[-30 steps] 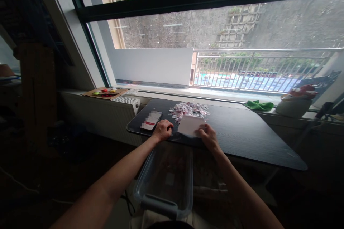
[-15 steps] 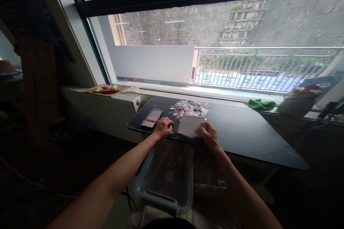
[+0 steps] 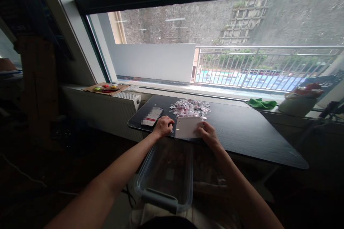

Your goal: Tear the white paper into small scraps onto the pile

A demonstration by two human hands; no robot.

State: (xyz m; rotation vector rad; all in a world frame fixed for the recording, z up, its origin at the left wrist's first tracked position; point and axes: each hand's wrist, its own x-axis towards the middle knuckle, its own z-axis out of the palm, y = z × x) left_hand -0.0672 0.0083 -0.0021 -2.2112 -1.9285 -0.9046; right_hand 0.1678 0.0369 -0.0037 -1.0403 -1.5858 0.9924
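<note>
My right hand [image 3: 208, 133] grips the right side of a flat white rectangular plate [image 3: 186, 128], thumb on its near face. The plate stands tilted at the table's front edge, before a heap of small printed paper pieces [image 3: 189, 107]. My left hand [image 3: 163, 127] rests at the table edge with its fingers curled in, left of the plate; what they hold, if anything, is hidden. A small pale scrap lies by those fingers. Just left of that hand lies a phone [image 3: 152, 116] with a lit screen. Below the table edge sits a clear plastic bin [image 3: 163, 171], partly under it.
The dark table [image 3: 242, 128] stretches right to a rounded corner. A green cloth [image 3: 262, 103] and a grey container [image 3: 298, 103] stand on the right of the sill. Left are a radiator [image 3: 127, 100] and a brown board [image 3: 103, 88] with colourful items.
The white plate has shifted slightly left and down, and its tilt differs. My left hand stays nearly in place. The phone and bin have not moved.
</note>
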